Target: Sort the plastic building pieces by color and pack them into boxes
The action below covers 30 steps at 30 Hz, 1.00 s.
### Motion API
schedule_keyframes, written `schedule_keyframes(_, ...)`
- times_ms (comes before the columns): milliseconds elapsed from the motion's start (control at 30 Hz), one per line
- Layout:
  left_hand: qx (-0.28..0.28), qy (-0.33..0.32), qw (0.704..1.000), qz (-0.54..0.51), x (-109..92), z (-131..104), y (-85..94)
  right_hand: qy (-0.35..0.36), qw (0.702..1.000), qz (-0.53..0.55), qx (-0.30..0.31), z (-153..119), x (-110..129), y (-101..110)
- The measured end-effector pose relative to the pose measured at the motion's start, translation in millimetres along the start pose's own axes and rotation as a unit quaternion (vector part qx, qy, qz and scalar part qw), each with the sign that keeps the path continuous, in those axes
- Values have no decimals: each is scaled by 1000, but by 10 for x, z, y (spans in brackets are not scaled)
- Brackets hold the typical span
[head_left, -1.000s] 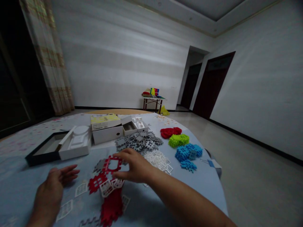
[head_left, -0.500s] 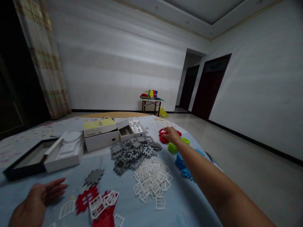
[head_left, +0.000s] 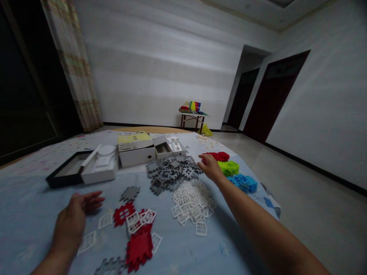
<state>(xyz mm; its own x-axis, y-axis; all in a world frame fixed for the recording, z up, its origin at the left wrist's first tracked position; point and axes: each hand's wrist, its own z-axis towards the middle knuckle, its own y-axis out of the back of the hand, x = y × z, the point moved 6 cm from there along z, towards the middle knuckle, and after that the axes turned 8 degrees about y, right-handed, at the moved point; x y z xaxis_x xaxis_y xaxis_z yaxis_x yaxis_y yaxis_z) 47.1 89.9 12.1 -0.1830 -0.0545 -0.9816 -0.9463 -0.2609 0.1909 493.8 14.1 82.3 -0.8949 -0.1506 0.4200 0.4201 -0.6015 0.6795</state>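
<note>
My left hand (head_left: 75, 217) hovers open over the blue cloth at the left, fingers stretched rightward, holding nothing. Beside it lie loose white lattice window pieces (head_left: 105, 220) and a grey toothed building tile (head_left: 130, 193). My right hand (head_left: 211, 168) reaches across to the far side, its bent fingers slightly apart at the left end of a pile of red toothed pieces (head_left: 219, 156); no piece shows in them. Left of that hand spreads a heap of grey toothed tiles (head_left: 169, 173), and nearer me a heap of white window pieces (head_left: 192, 200). Red tiles (head_left: 139, 246) lie front centre.
Lime-green pieces (head_left: 229, 168) and blue pieces (head_left: 243, 183) sit along the table's right side. Behind the grey heap stand a yellow-topped white box (head_left: 136, 156) and a small open box (head_left: 164, 150). A dark-rimmed open tray (head_left: 67, 170) is at the left.
The view has shifted left and down. My right hand has drawn slightly back and left from the red pile. My left hand stays open over the cloth.
</note>
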Motion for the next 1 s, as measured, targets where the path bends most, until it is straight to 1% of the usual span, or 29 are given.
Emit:
schedule_keyframes(33, 19, 27, 999, -35, 6, -29, -21, 21, 999, 38, 6, -67, 151, -66)
schedule_keyframes(67, 22, 37, 998, -53, -3, -57, -25, 42, 996, 73, 15, -136, 312, -130)
schedule_keyframes(133, 22, 33, 997, -62, -31, -97, -29, 85, 987, 122, 56, -286, 662, -259)
schedule_keyframes(200, 14, 30, 998, -61, -31, -112, -24, 129, 972, 157, 122, -454, 1030, -376)
schedule_keyframes(300, 8, 21, 998, -64, -9, -106, -19, 189, 935, 188, 234, -720, 1531, -503)
schedule_keyframes(367, 9, 13, 997, -69, 3, -96, -20, 232, 910, 187, 290, -874, 1781, -547)
schedule_keyframes(433, 12, 8, 997, -73, 9, -91, -24, 264, 891, 177, 323, -989, 1939, -570)
schedule_keyframes(533, 14, 8, 997, -77, 10, -95, -27, 284, 881, 151, 346, -1088, 2025, -604)
schedule_keyframes(667, 12, 12, 997, -79, 8, -108, -29, 282, 880, 129, 360, -1150, 2021, -648)
schedule_keyframes(833, 13, 15, 997, -79, 1, -120, -33, 275, 876, 173, 356, -1157, 2010, -639)
schedule_keyframes(1000, 16, 19, 997, -76, -16, -129, -37, 236, 881, 239, 333, -1066, 1909, -596)
